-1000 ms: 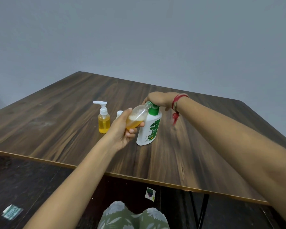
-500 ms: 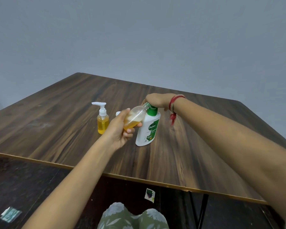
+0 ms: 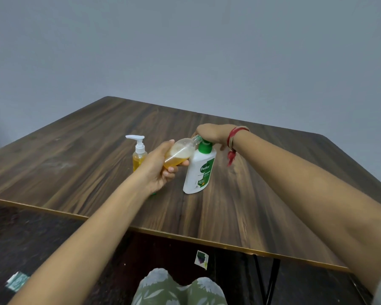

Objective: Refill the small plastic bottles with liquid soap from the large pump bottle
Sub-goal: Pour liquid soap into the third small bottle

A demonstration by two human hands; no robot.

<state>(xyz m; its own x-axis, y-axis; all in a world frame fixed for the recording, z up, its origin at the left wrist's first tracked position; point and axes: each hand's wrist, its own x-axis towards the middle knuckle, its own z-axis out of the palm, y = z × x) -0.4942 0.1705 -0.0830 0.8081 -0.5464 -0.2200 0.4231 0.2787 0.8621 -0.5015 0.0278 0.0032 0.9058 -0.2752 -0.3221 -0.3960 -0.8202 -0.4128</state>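
The table [image 3: 262, 194] is dark wood grain with a pale edge, and it fills the middle of the view against a grey wall. Both bare forearms reach over its near edge.

The pump bottle [image 3: 199, 170] stands near the table's centre, base flat on the wood. It is white with a green label and a green collar, and its long axis runs close to vertical. The right hand [image 3: 211, 134] sits on top of it, fingers bent down over the pump head and hiding it. Which way the spout faces cannot be told.

The left hand [image 3: 157, 170] grips the small bottle [image 3: 180, 151] just left of the pump bottle, raised off the table. Fingers wrap under its lower half and the thumb lies along the top. This clear bottle is tilted, base down-left in the palm. Its open neck points up and right and ends against the underside of the right hand, beside the green collar. Amber soap pools in its lower part, with pale foam above.

A second bottle [image 3: 139, 158] stands upright on the table just behind the left hand. It holds amber soap and has a white pump whose spout points left.

A red thread [image 3: 234, 137] circles the right wrist, its tassel hanging down.
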